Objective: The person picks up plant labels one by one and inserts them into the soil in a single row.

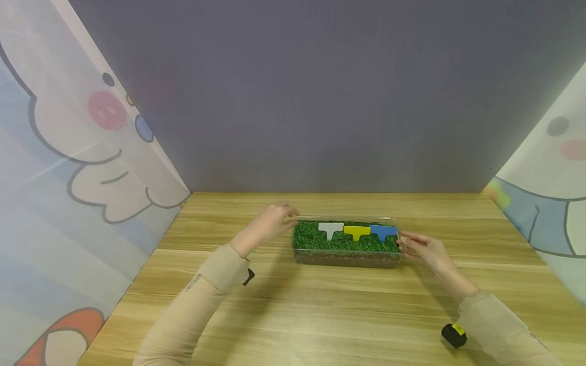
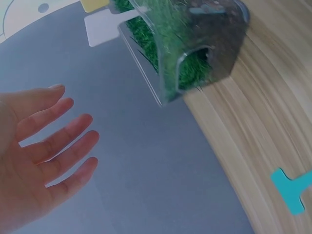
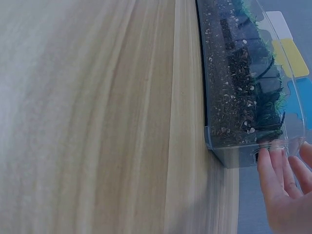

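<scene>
Head view: the clear planter box [image 1: 348, 256] stood mid-table [image 1: 320, 315], long axis left-right, three markers upright in its grass. Left hand [image 1: 270, 223] reached the far-left corner; right hand [image 1: 423, 249] touched the right end.

Left wrist view: fingers [image 2: 58, 141] spread, holding nothing; a teal marker [image 2: 292, 190] lay unplanted.

Right wrist view: fingertips [image 3: 273, 165] rested on the box end, no closed grip.

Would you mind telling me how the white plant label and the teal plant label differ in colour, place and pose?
The white plant label is white; the teal plant label is teal. The white one stands upright in the grass of the clear box, beside a yellow label and a blue label; the teal one lies flat on the wooden table, outside the box. Both are T-shaped.
</scene>
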{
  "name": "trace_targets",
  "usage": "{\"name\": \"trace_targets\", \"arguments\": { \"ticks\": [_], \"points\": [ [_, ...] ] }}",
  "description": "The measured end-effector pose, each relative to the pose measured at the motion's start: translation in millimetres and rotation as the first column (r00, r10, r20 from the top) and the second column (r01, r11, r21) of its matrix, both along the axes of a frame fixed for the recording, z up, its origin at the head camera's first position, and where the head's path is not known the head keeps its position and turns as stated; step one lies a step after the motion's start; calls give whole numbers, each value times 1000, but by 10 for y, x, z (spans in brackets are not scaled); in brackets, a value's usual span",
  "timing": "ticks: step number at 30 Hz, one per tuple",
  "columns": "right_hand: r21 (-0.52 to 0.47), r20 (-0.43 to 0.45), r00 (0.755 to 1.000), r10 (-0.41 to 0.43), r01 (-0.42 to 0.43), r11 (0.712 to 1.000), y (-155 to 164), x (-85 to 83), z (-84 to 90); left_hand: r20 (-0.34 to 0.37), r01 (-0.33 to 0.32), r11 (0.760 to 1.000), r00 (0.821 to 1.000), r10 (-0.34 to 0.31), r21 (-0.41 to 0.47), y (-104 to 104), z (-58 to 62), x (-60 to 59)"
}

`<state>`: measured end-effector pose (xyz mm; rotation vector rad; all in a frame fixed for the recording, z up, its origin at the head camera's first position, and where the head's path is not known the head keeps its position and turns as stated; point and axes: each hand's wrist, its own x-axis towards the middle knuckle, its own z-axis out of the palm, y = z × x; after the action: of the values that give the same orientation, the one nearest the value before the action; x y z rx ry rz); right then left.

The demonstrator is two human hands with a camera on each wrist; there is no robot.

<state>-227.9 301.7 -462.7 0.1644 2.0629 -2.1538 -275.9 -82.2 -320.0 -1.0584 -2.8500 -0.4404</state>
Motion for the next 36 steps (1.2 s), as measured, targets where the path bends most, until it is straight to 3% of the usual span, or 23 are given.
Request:
{"name": "trace_targets", "arguments": {
  "ticks": [9,17,22,32,36],
  "points": [
    [5,-6,1000,7,-7,1000,0,6,3,18,-30,999,999,30,-37,-186,-24,-30],
    [49,-23,999,24,-23,999,-178,180,370,49,-47,996,998,51,-76,-347,-89,-98],
    [73,-4,1000,11,-11,997,-226,228,483,91,-65,994,993,72,-83,-440,-150,-178],
    [70,-12,1000,13,-12,997,-226,227,476,184,-105,987,975,126,-122,-632,-286,-299],
    [39,-21,1000,22,-21,999,-167,171,352,202,-111,984,970,138,-139,-692,-351,-337]
  ]
}}
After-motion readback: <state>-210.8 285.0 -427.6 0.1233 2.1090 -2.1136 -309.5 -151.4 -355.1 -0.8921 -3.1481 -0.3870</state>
